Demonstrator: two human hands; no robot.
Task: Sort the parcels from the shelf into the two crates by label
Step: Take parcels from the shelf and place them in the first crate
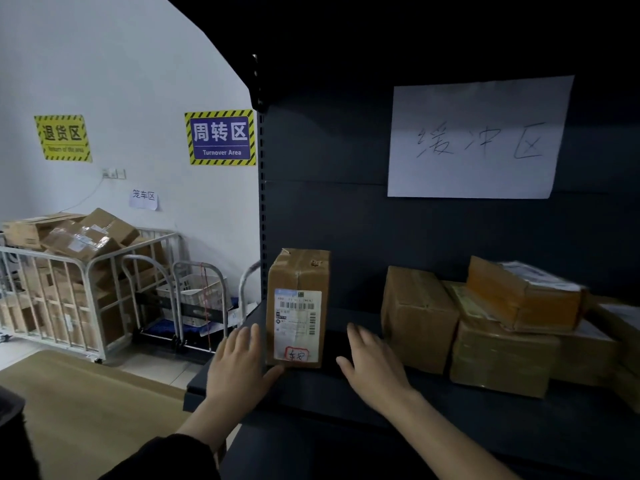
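On the dark metal shelf, head view, I see an upright brown cardboard parcel standing near the left edge. The left hand is released, fingers straight, with the thumb against the parcel's lower left corner. The right hand is also released, just right of the parcel and apart from it. Further right are stacked brown cardboard boxes.

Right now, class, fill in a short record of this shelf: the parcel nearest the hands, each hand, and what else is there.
Nearest parcel: brown carton, upright on the shelf, label facing out, red-circled handwriting at its foot
Left hand: open, at the carton's lower left corner
Right hand: open, right of the carton, apart from it
Other parcels: stacked cartons further right on the shelf
Back panel: white handwritten sheet
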